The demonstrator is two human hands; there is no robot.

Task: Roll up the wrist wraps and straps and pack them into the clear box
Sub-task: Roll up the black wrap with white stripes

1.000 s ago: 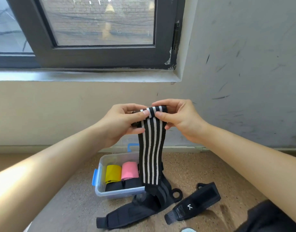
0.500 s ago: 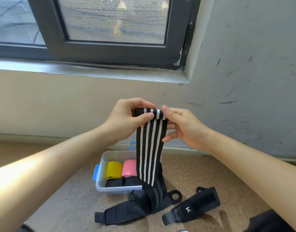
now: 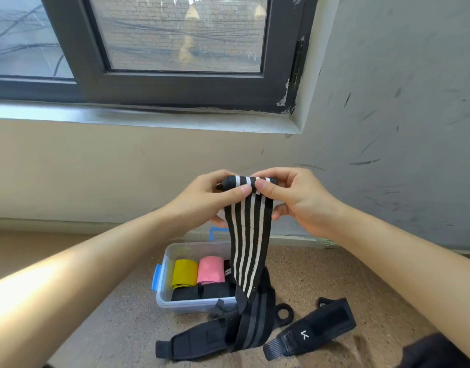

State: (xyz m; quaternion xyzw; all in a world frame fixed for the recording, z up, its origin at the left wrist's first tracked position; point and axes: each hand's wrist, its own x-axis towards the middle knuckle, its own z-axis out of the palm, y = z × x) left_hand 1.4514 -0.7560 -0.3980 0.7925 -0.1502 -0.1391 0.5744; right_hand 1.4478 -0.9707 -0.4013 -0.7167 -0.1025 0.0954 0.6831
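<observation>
Blue clip on the far left, and that is where we start: it sits on the end of the clear box, which stands open-topped on the speckled floor, close to the wall. Inside it we see a yellow roll and a pink roll side by side at the back, with black rolls lying in front of them. Just in front of the box a black strap lies flat on the floor, its far end running under the hanging wrap.

Up we go now, above the box. We have the left hand curled round the left end of the wrap, thumb pressed on its front. The top of the wrap is turned over into a small tight roll between the two hands. The rest hangs straight down, black with white stripes, its lower end trailing past the box's right end and onto the floor. The right hand pinches the right end of that roll, thumb in front, fingers behind.

Further right on the floor, apart from the box, lies a second strap, black with a small white mark. A dark loop sits between it and the wrap's tail. We cannot tell whether that loop belongs to the wrap or to the black strap.
</observation>
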